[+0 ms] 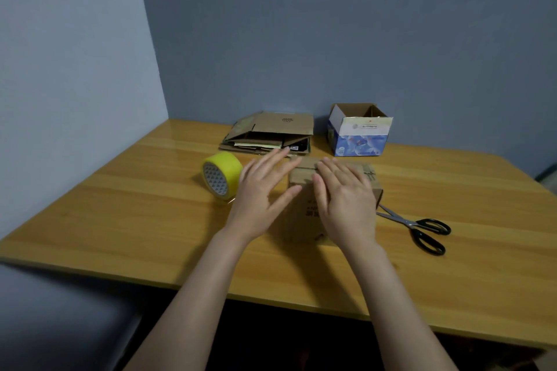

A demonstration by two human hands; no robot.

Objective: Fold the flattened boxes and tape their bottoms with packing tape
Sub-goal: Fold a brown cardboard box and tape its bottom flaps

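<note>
A folded brown box (304, 190) stands on the wooden tabletop (120, 205) with its flaps turned up. The right hand (346, 202) lies flat on its top, grip wide, fingers spread and pressing down, holding nothing. The left hand (262, 196) is likewise wide open with straight fingers; it is at the box's left edge, though I cannot tell whether it touches the cardboard.

Just left of the left hand a roll of yellow packing tape (221, 175) stands on its edge on the tabletop, close to the fingers. Right of the right hand lie black-handled scissors (422, 227), blades partly open and pointing toward the box, their tips hidden behind its corner. Beyond both hands, near the wall, sits a pile of flattened boxes (271, 132), and to its right an assembled blue-and-white box (358, 132) with its top open.
</note>
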